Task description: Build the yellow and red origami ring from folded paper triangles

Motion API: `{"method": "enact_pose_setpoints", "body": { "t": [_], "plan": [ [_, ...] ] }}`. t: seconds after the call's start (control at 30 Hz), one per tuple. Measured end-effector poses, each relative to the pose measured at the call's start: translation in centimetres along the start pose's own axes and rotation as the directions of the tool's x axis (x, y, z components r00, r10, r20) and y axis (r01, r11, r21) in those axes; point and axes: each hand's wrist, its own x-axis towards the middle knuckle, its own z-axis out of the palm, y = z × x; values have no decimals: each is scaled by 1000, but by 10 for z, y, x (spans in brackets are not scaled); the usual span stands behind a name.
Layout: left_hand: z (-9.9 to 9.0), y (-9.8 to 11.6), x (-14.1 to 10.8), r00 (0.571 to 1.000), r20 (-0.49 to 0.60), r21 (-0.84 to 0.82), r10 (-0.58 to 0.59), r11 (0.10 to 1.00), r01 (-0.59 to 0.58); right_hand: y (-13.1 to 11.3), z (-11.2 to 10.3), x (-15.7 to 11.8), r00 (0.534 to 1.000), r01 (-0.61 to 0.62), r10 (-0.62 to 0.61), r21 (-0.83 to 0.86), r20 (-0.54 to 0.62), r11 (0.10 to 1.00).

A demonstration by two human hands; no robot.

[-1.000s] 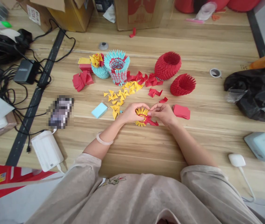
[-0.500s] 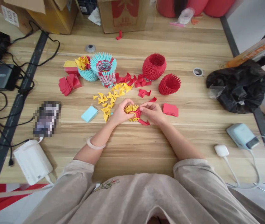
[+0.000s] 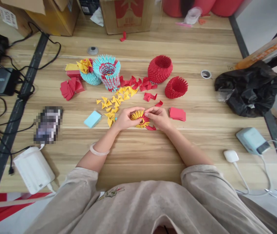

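A round yellow and red folded-paper ring (image 3: 140,119) is held between my two hands over the wooden table (image 3: 138,152). My left hand (image 3: 125,118) grips its left side, thumb at the front and fingers curled behind. On the right side, my right hand (image 3: 159,117) pinches the ring's upper right edge; whether a small piece sits in its fingertips is too small to tell. Several yellow folded pieces (image 3: 115,101) lie just behind my left hand, and red folded pieces (image 3: 148,85) lie farther back. A red strip (image 3: 151,128) rests beneath the ring.
Behind the hands stand a blue and red paper vase (image 3: 110,76) and two red paper bowls (image 3: 160,69). Blue paper (image 3: 92,119) lies left, red paper (image 3: 177,114) right. A phone, power bank (image 3: 34,169) and cables occupy the left; a black bag (image 3: 249,89) sits right.
The ring has turned slightly and its yellow points now show farther round to the right. My left fingers have shifted along its back edge, and both hands still hold it.
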Motion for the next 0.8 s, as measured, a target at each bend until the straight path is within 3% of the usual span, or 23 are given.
{"method": "enact_pose_setpoints", "body": {
  "t": [0.33, 0.47, 0.57, 0.67, 0.8],
  "plan": [
    [2, -3, 1, 1000, -21, 6, -4, 1000, 4, -1, 5, -2, 999, 8, -9, -13, -31, 1000],
    [1, -5, 1, 998, -19, 90, 65, 994, -63, -3, 2, -2, 999, 29, -33, -81, -43, 996],
    [1, -2, -1, 997, 68, 151, 43, 987, -53, -6, -4, 4, 988, 108, -129, -230, -82, 967],
    [1, 2, -2, 993, 116, 209, -6, 978, -18, -15, -4, 23, 955, 221, -293, -537, -52, 814],
    [1, 3, -2, 996, 91, 195, 8, 981, -26, -29, 10, 70, 914, 340, -359, -836, 188, 431]
  ]
}}
